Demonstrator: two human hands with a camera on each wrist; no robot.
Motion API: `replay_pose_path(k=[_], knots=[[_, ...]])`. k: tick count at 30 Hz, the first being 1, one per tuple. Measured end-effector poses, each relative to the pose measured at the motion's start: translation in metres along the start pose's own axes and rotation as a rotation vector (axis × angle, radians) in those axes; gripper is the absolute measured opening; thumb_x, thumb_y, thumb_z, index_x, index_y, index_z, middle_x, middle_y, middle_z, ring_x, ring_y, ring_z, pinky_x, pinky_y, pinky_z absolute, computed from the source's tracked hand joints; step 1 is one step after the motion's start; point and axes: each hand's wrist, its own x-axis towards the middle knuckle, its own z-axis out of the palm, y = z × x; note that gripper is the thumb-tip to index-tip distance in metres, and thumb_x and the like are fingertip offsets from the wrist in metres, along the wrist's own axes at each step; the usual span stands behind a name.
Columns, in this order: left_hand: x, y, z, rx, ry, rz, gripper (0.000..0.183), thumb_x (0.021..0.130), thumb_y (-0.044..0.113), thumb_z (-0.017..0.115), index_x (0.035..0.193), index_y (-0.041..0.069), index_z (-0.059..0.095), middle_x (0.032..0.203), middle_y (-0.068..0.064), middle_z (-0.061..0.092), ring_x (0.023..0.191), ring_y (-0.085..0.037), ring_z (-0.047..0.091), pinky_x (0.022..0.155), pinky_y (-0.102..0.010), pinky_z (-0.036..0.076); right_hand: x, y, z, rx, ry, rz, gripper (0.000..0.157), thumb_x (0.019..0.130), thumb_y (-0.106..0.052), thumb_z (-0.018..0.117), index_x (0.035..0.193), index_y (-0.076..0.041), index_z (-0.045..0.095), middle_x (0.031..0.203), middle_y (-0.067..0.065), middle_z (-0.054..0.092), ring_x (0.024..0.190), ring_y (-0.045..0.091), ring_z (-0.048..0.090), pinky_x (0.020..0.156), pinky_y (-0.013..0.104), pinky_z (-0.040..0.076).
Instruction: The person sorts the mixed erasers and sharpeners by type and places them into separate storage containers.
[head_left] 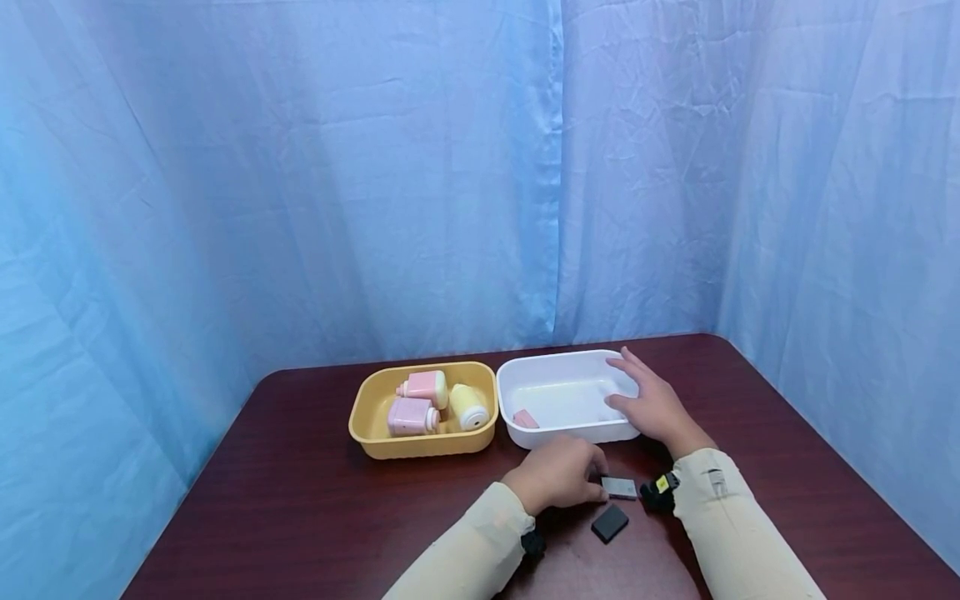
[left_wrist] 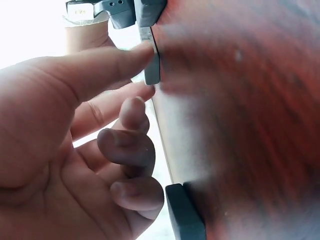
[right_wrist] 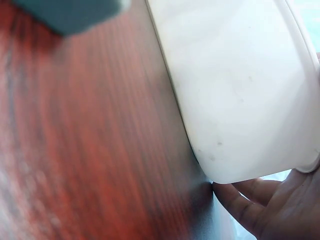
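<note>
A flat grey rectangular block [head_left: 619,487] lies on the table in front of the white tray [head_left: 573,433]. My left hand [head_left: 561,473] has its thumb and index finger at the block's left end. In the left wrist view the thumb [left_wrist: 142,54] overlaps the grey block [left_wrist: 152,75], while the other fingers curl loosely. My right hand [head_left: 656,408] holds the white tray's right end, thumb over the rim. The right wrist view shows its fingers [right_wrist: 240,205] against the tray's outer corner. A black block [head_left: 610,523] lies nearer me. Inside the tray is a small pink piece [head_left: 525,419].
To the left of the white tray stands a yellow tray [head_left: 427,447]. It holds a pink bottle [head_left: 426,387], a lilac-pink bottle [head_left: 410,417] and a pale yellow bottle [head_left: 468,407]. Blue curtains [head_left: 450,167] hang behind the dark wooden table [head_left: 300,500].
</note>
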Motion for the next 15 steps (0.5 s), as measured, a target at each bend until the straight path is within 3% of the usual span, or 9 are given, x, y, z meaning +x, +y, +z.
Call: replay_pose_path(k=[4,15], knots=[[0.0006,0.0009,0.0011,0.024,0.012,-0.003,0.027,0.086,0.038,0.085,0.110,0.028,0.078,0.080,0.017,0.067,0.072,0.002,0.055,0.068,-0.015,0.046,0.0002,-0.0010,0.0000,-0.003,0.003,0.003,0.067,0.097,-0.020,0.069,0.158,-0.014,0.043,0.174,0.012,0.017,0.155,0.046,0.023,0.115,0.072,0.026],[0.0004,0.0020,0.0013,0.018,0.030,-0.034,0.014,0.087,0.038,0.084,0.098,0.030,0.079,0.074,0.019,0.065,0.070,0.004,0.055,0.064,-0.015,0.046,0.0011,-0.0005,-0.0001,-0.005,0.000,0.007,0.068,0.096,-0.021,0.069,0.158,-0.014,0.043,0.173,0.012,0.017,0.155,0.046,0.023,0.115,0.071,0.027]])
